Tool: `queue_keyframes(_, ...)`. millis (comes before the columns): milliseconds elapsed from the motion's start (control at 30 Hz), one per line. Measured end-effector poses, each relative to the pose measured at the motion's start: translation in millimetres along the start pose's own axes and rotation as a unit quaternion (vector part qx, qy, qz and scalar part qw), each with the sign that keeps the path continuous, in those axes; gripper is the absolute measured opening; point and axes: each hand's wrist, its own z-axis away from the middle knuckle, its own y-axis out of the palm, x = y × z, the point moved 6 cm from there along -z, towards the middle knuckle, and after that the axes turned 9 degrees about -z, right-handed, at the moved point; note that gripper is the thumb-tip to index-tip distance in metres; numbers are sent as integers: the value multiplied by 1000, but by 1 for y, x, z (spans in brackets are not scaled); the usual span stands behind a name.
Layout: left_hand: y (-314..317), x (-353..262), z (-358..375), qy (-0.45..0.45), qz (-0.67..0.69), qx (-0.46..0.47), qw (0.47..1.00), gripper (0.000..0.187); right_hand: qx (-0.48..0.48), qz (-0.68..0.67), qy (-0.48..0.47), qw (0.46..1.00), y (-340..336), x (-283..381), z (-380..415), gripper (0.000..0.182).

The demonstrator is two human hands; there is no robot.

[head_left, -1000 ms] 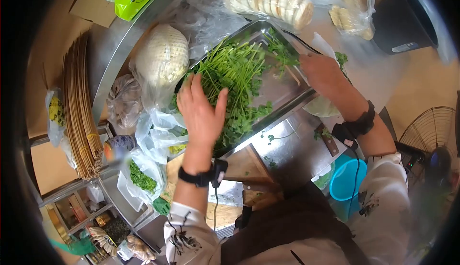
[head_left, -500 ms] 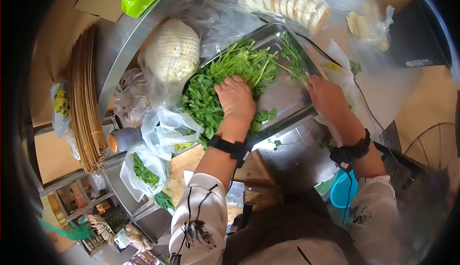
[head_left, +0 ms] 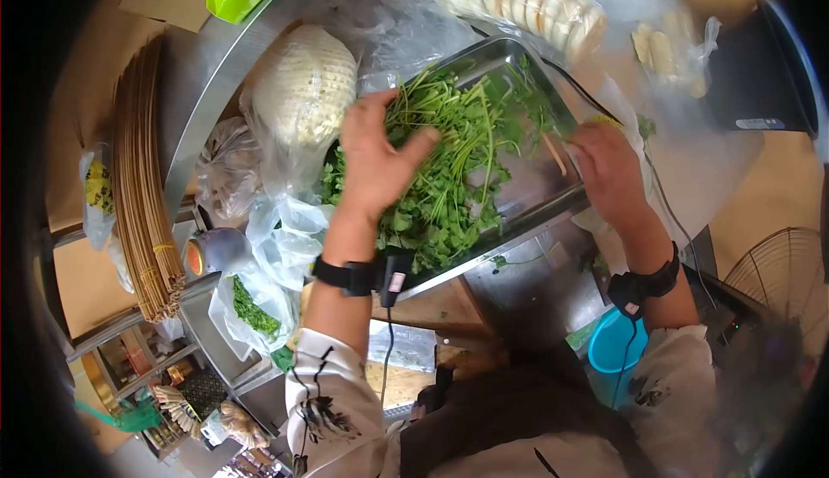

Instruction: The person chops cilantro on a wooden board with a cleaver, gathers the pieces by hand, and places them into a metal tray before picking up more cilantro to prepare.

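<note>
A heap of leafy green cilantro [head_left: 453, 171] lies in a rectangular metal tray [head_left: 566, 204], mostly toward its left side. My left hand [head_left: 376, 154] is at the heap's left edge, thumb and fingers spread apart, with stems between and beneath them. At the tray's right rim, my right hand [head_left: 609, 167] has its fingers pinched together. Thin cilantro stems from the tray's far right part run to those fingertips, slightly blurred. Black straps with small devices circle both wrists.
Wrapped pale food [head_left: 306, 85] sits left of the tray, and a bagged sliced roll [head_left: 522, 7] behind it. A black cable [head_left: 583, 94] passes the tray's right side. A black bin [head_left: 760, 72] stands far right, bundled sticks [head_left: 142, 189] far left, a blue bowl [head_left: 615, 344] below.
My left hand has moved left and opened from its place on the cilantro. The heap has shifted right and spread across the tray. My right hand has moved slightly right, still pinched.
</note>
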Motion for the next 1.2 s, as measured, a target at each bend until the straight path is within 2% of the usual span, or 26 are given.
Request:
queue_keyframes(33, -7, 16, -7, -23, -16, -48, 998, 56, 25, 4, -58, 998, 5, 8, -10, 16)
queue_keyframes(67, -6, 36, -14, -95, 34, -11, 995, 52, 50, 5, -118, 992, 13, 17, -18, 17)
queue_keyframes(133, 9, 62, -21, -167, 23, 69, 983, 67, 59, 25, -180, 982, 40, 30, -34, 21)
queue_keyframes(167, 19, 67, -20, -162, -25, 109, 980, 71, 62, 36, -210, 975, 52, 38, -39, 23)
queue_keyframes(267, 35, 75, -30, -137, -131, 199, 961, 81, 36, 77, -165, 983, 64, 57, -41, 25)
queue_keyframes(300, 35, 77, -30, -132, -140, 214, 958, 81, 75, -10, -35, 997, 65, 50, -30, 27)
queue_keyframes(333, 36, 80, -29, -129, -147, 230, 953, 82, 114, -95, 96, 984, 65, 43, -11, 30)
queue_keyframes(367, 38, 87, -32, -133, -117, 256, 950, 87, 150, -175, 221, 947, 67, 32, 4, 33)
queue_keyframes(400, 39, 87, -29, -152, -112, 279, 942, 90, 132, -291, 337, 886, 72, 18, 16, 38)
queue_keyframes(433, 39, 84, -27, -170, -108, 300, 932, 93, 108, -397, 443, 796, 81, 5, 32, 44)
queue_keyframes(467, 40, 82, -26, -186, -104, 322, 922, 96, 79, -490, 537, 682, 93, -2, 47, 50)
queue_keyframes(500, 44, 83, -25, -204, -105, 336, 914, 105, 29, -526, 553, 645, 99, -6, 49, 54)
queue_keyframes(567, 46, 78, -25, -208, -59, 314, 925, 103, -73, -588, 579, 560, 113, -15, 49, 61)
queue_keyframes(600, 46, 74, -25, -208, -37, 304, 929, 101, -79, -591, 592, 543, 123, -15, 44, 62)
queue_keyframes(633, 57, 79, -20, -230, 12, 353, 907, 101, -86, -594, 602, 526, 135, -13, 34, 63)
queue_keyframes(700, 78, 90, -16, -267, 106, 443, 849, 101, -77, -615, 601, 504, 158, -8, 11, 62)
queue_keyframes(767, 59, 48, -13, -218, 129, 468, 846, 98, -48, -650, 577, 492, 181, 5, -12, 61)
queue_keyframes(800, 52, 27, -6, -191, 139, 483, 843, 96, -69, -665, 558, 492, 189, 13, -19, 61)
queue_keyframes(833, 58, 20, -1, -128, 219, 441, 861, 96, -92, -678, 538, 492, 194, 21, -25, 60)
queue_keyframes(867, 69, 34, 5, -146, 183, 463, 855, 94, -115, -691, 516, 493, 195, 26, -28, 60)
queue_keyframes(933, 58, 39, 11, -102, 81, 358, 925, 85, -99, -740, 500, 440, 178, 45, -32, 63)
queue_keyframes(967, 52, 37, 16, -115, 134, 318, 932, 81, -92, -761, 493, 412, 166, 58, -33, 65)
queue_keyframes(1000, 43, 28, 22, -130, 189, 281, 932, 77, -88, -760, 463, 447, 150, 72, -37, 77)
queue_keyframes(1067, 24, 7, 30, -146, 265, 215, 929, 69, -36, -774, 410, 481, 162, 73, -31, 104)
queue_keyframes(1133, 2, -8, 35, -153, 297, 150, 931, 61, -5, -783, 408, 469, 160, 85, -28, 108)
queue_keyframes(1200, -6, -7, 44, -169, 338, 115, 919, 56, 47, -796, 319, 513, 132, 111, -40, 107)
